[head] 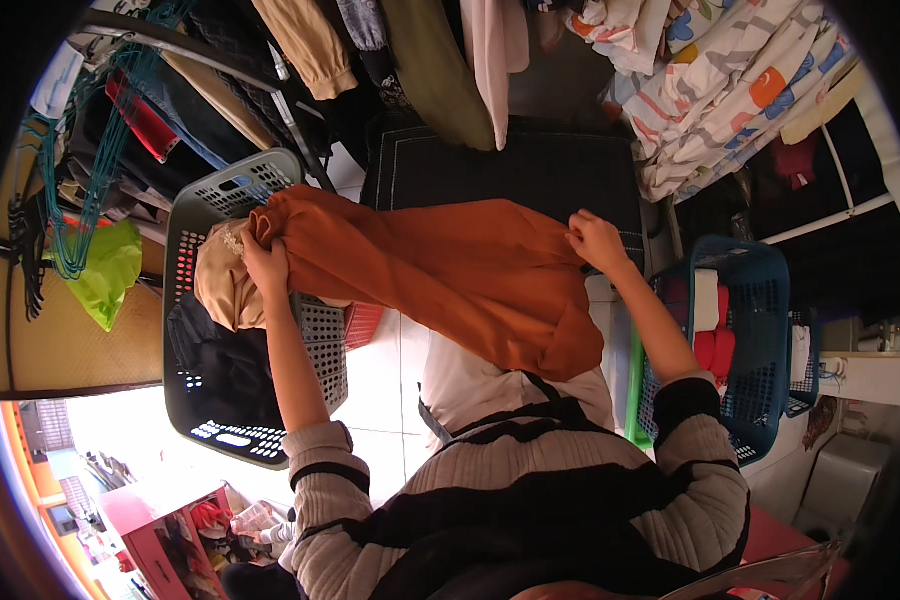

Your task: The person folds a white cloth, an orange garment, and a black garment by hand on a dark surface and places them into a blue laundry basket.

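A rust-orange cloth garment [435, 262] is stretched sideways above my lap. My left hand [267, 262] grips its gathered end over the grey plastic laundry basket [322, 345]. At the other end, my right hand [594, 238] is closed on the garment's edge. Beside my left hand, a beige satin cloth [229, 289] with a pale beaded trim lies in the basket, and black clothing [225, 367] fills the part nearer me. Behind the garment is a black surface with pale stitching [510, 169].
Clothes [439, 75] hang overhead at the back, with patterned fabric [742, 90] at right. Teal wire hangers [97, 172] hang at left. A blue basket [754, 337] with folded cloths stands at right. At lower left, a person's sleeve [277, 533] shows by a pink cabinet [146, 517].
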`<state>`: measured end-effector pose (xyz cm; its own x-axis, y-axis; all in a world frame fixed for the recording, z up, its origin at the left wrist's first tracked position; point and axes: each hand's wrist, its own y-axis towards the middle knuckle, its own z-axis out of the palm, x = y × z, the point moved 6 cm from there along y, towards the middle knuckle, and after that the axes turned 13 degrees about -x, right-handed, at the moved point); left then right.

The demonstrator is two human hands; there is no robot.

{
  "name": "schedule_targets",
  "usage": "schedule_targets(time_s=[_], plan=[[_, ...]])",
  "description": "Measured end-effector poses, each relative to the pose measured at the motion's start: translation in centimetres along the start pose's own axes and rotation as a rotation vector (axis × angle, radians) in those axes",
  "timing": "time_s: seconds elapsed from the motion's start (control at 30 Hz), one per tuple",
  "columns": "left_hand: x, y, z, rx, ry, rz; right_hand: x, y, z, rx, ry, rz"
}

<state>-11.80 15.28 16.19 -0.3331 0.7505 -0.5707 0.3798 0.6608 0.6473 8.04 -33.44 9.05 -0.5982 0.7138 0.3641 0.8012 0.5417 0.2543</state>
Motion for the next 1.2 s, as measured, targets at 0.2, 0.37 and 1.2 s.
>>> schedule_targets(time_s=[0.2, 0.37, 1.2], plan=[[-0.3, 0.1, 0.7, 0.024, 0.032, -0.011, 0.9, -4.7, -2.2, 0.023, 0.718, 0.316], [-0.4, -0.1, 0.8, 0.054, 0.036, -0.038, 4.8, -7.5, -0.3, 0.230, 0.497, -0.104], [1.2, 12.2, -2.2, -0.032, -0.613, -0.512, -14.8, -2.4, -23.5, -0.354, 0.578, 0.308]])
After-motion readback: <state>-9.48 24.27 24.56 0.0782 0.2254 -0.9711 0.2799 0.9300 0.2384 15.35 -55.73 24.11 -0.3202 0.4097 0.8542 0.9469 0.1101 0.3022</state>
